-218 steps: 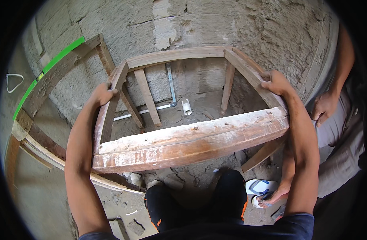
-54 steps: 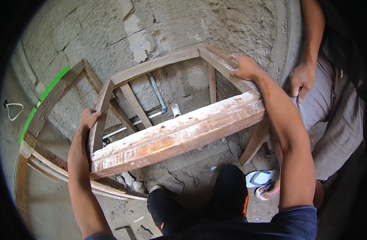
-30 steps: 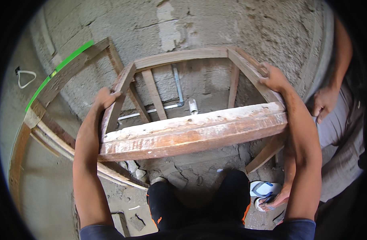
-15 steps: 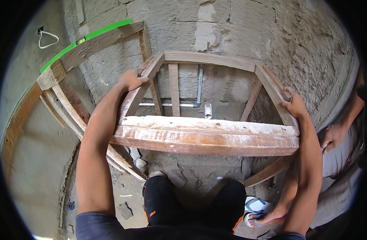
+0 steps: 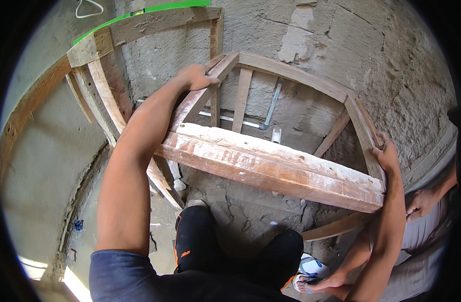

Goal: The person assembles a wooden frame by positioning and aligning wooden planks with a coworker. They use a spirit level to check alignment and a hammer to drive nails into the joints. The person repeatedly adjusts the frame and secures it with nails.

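A rough wooden frame [image 5: 270,166] stands before me, with a thick, white-smeared front beam, two side rails and a far rail. My left hand [image 5: 195,78] is closed over its left side rail near the far corner, thumb along the inner edge. Around the right side rail, my right hand [image 5: 387,153] is closed, partly hidden behind the wood. To the left, close by, is a second wooden frame [image 5: 92,46], with a green spirit level [image 5: 177,4] lying along its top.
A rough block wall [image 5: 391,65] rises behind the frames. Low on it run a thin pipe [image 5: 273,103] and a short white pipe stub [image 5: 276,135]. At right another person's hand [image 5: 422,203] and sandaled foot [image 5: 318,283] are close. Rubble [image 5: 223,214] lies on the floor.
The whole view has turned, so the wall and both frames appear tilted. The held frame now slopes down to the right in the picture. Both hands keep their grip.
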